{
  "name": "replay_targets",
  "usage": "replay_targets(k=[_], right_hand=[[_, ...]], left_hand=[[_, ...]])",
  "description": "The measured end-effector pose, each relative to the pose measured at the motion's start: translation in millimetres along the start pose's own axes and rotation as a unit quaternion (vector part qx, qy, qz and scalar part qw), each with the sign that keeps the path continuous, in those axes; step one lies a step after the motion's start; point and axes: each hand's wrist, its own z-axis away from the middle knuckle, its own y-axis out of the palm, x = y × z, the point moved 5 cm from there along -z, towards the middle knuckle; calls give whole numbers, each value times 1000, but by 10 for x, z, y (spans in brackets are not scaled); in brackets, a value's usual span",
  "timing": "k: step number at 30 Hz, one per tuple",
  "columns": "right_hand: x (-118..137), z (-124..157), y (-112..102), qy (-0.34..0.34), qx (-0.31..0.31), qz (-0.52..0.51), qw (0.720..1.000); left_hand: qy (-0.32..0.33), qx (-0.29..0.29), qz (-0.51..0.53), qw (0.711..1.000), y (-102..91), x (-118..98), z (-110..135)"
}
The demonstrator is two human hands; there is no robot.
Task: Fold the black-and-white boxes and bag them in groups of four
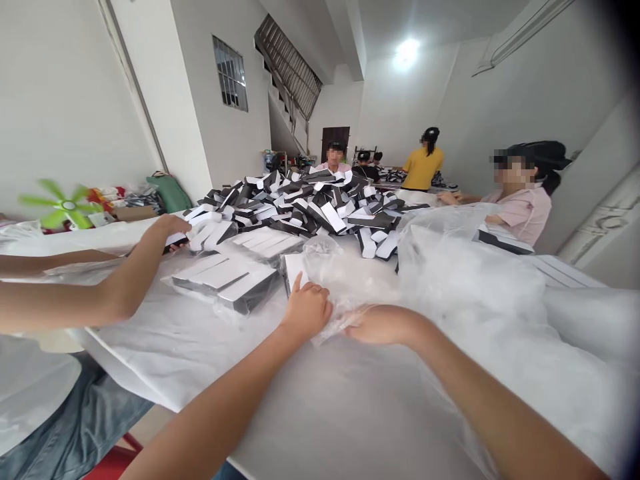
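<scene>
A clear plastic bag (345, 270) lies in front of me on the white-covered table. My left hand (307, 307) is closed on the bag's near left side, its index finger stretched toward a narrow white box (297, 268) with a dark side. That box is at the bag's left end; whether it lies fully inside I cannot tell. Just to the right, my right hand (380, 323) grips the near edge of the same bag, with its fingertips partly hidden by the film. Left of my hands sits a clear-wrapped pack of white boxes (225, 277), and another wrapped pack (267, 241) is behind it.
A large heap of black-and-white boxes (310, 203) covers the table's far part. Loose plastic bags (460, 267) pile up at right. A co-worker's hand (173, 230) holds boxes at left, near a green fan (65, 205). Another co-worker (525, 200) sits at right.
</scene>
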Motion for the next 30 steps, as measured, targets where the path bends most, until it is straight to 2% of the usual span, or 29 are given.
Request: replay_targets(k=[2, 3, 4, 5, 6, 7, 8, 9, 11, 13, 15, 17, 19, 22, 26, 30], right_hand=[[-70, 74, -141, -62, 63, -113, 990], [-120, 62, -243, -110, 63, -201, 971], [-205, 3, -387, -160, 8, -279, 947], [-360, -94, -556, -186, -108, -341, 915], [-590, -210, -696, -164, -257, -371, 877], [-841, -348, -752, -98, -373, -361, 849], [-1085, -496, -746, -3, -458, -321, 829], [-1278, -666, -701, 55, -494, -302, 814], [-1568, -979, -596, 116, -536, -264, 794], [-1762, -1217, -525, 148, -559, -229, 783], [-1888, -1393, -514, 168, -576, -203, 774], [-1950, -1539, -569, 186, -591, -140, 773], [-1963, -1679, -663, 195, -600, -33, 776], [-2019, -1885, -785, 213, -589, 77, 776], [-2180, -2072, -888, 242, -574, 87, 778], [-2317, -2141, -914, 259, -572, 41, 777]], left_hand=[[16, 1, -19, 1000, -42, 5, -13], [35, -9, -8, 999, -61, -27, -14], [56, -21, 16, 998, -72, -81, -9], [79, -32, 48, 995, -71, -151, 5], [97, -34, 84, 991, -49, -227, 26], [108, -22, 120, 987, -4, -303, 52], [111, 4, 151, 982, 65, -370, 82], [108, 40, 174, 978, 149, -425, 114], [94, 111, 191, 971, 321, -480, 175], [83, 152, 189, 967, 439, -460, 201], [69, 157, 191, 967, 491, -388, 175], [54, 143, 200, 968, 502, -311, 121], [47, 133, 203, 969, 513, -267, 78], [45, 136, 204, 969, 554, -260, 60], [43, 133, 218, 966, 600, -264, 75], [44, 130, 225, 965, 614, -253, 74]])
